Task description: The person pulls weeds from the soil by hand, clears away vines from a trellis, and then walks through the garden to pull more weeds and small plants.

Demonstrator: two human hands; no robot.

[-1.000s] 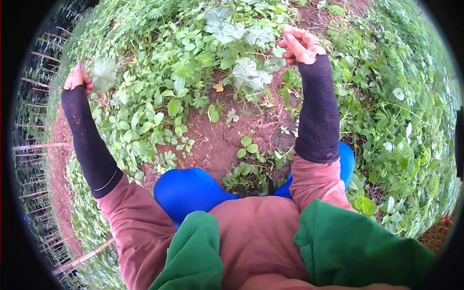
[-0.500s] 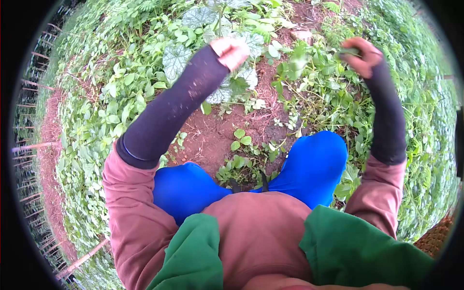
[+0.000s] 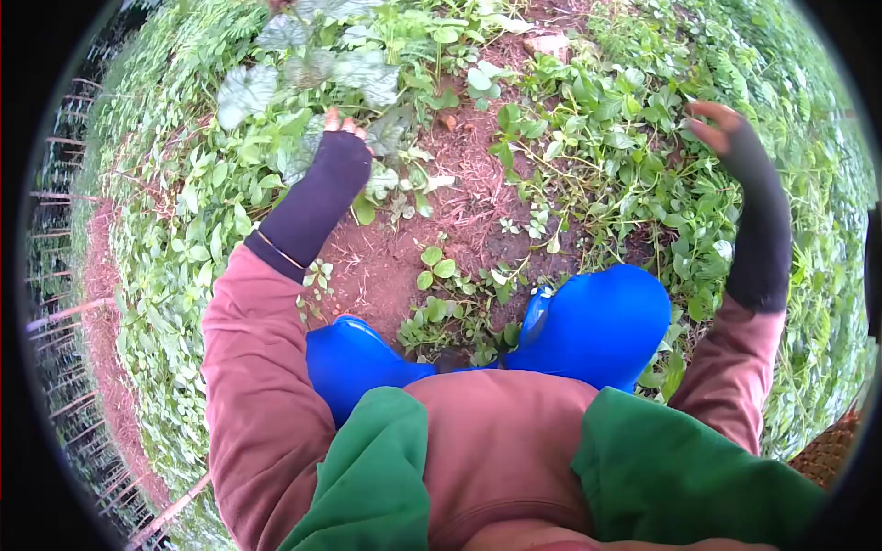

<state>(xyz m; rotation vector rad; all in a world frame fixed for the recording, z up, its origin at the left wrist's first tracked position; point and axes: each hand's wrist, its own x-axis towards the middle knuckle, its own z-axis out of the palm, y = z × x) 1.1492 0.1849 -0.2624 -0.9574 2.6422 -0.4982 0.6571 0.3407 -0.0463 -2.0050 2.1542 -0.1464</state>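
My left hand [image 3: 345,130] reaches into a plant with large silvery-veined leaves [image 3: 367,78], its short visible fingers stretched out against the foliage. Part of that hand is covered by the dark sleeve, and the leaves around it are smeared by motion. Over low green weeds [image 3: 634,138] at the right, my right hand [image 3: 717,126] hangs with thumb and fingers apart. A small dark spot shows by its fingertips. Both forearms wear dark sleeves.
Reddish bare soil [image 3: 386,253] with dry stalks lies between my bent knees in blue trousers [image 3: 597,321] and the plants. A pale block [image 3: 548,44] sits at the top. Thin poles [image 3: 69,317] stand along the left edge, and a woven brown thing [image 3: 827,450] is at lower right.
My left hand has moved left and slightly down, and the large veined leaves have shifted left with it. My right hand has moved slightly right and down, its fingers now more spread.
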